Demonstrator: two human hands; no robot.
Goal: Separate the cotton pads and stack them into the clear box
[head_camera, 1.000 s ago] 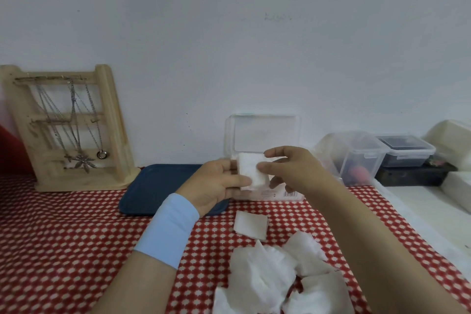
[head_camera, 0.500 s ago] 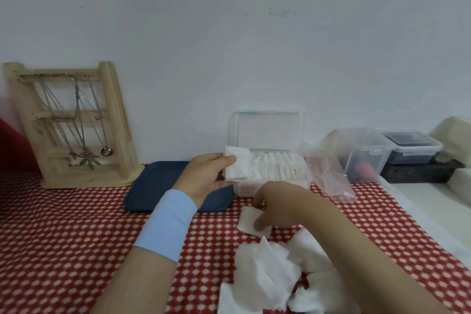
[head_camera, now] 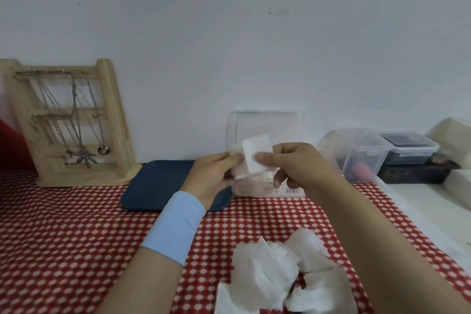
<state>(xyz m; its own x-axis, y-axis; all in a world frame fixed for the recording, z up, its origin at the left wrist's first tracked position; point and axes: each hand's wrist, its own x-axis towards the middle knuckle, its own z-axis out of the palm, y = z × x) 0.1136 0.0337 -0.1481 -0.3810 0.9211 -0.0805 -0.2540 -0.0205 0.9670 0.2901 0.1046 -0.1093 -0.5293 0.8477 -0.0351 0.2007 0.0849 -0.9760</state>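
Head view: we see the left hand [head_camera: 214, 178] and right hand [head_camera: 298, 168] pinching one pad [head_camera: 256, 153] between their fingers [head_camera: 266, 160] before the box [head_camera: 254, 190]; loose pads [head_camera: 267, 270] lie nearer.

The left hand [head_camera: 211, 178], right hand [head_camera: 300, 168] and the cotton pad [head_camera: 256, 153] pinched between them cover the front of the clear box [head_camera: 267, 122], so its contents cannot be seen. Whether the pad is one layer or several is unclear. At 6 o'clock the pile of pads [head_camera: 275, 270] runs off the bottom edge. The box's barcode label [head_camera: 291, 190] is too small to read. At 3 o'clock a white container [head_camera: 453, 140] is cut off.
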